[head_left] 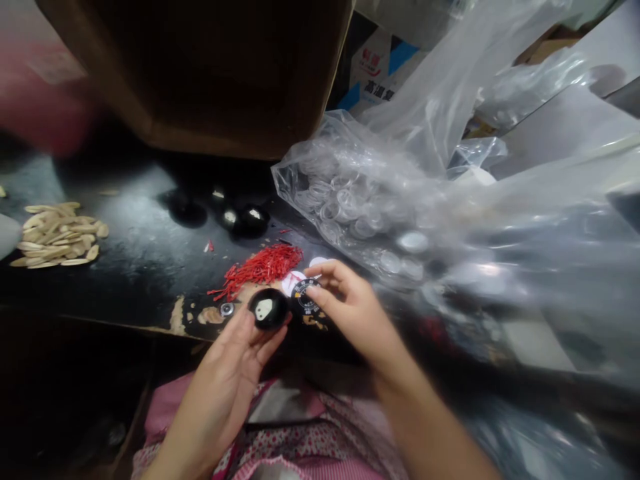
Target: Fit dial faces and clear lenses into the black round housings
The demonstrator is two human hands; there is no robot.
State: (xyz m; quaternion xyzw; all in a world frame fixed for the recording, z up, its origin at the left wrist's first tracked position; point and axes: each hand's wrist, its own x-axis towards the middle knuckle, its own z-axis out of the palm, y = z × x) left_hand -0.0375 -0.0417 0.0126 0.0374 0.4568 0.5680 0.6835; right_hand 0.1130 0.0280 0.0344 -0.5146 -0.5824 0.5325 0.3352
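Note:
My left hand point(245, 353) is closed round a glossy black round case point(269, 309) that has a whitish reflection on its face. Just to its right, my right hand point(345, 303) pinches a black dial disc point(306, 295) with white markings and a small orange patch. The disc's edge is close to the case; whether they touch I cannot tell. Behind the fingers lie a white disc point(292, 283) with a red mark and a heap of small red pointers point(265, 267). A small silver ring-shaped part point(227, 309) rests left of the case.
Several black round cases point(253, 220) stand farther back on the dark worktop point(135, 280). Pale seed-like pieces point(60, 235) are piled at left. A large cardboard box point(210, 143) stands behind. At right, a clear plastic bag point(350, 193) holds many transparent discs.

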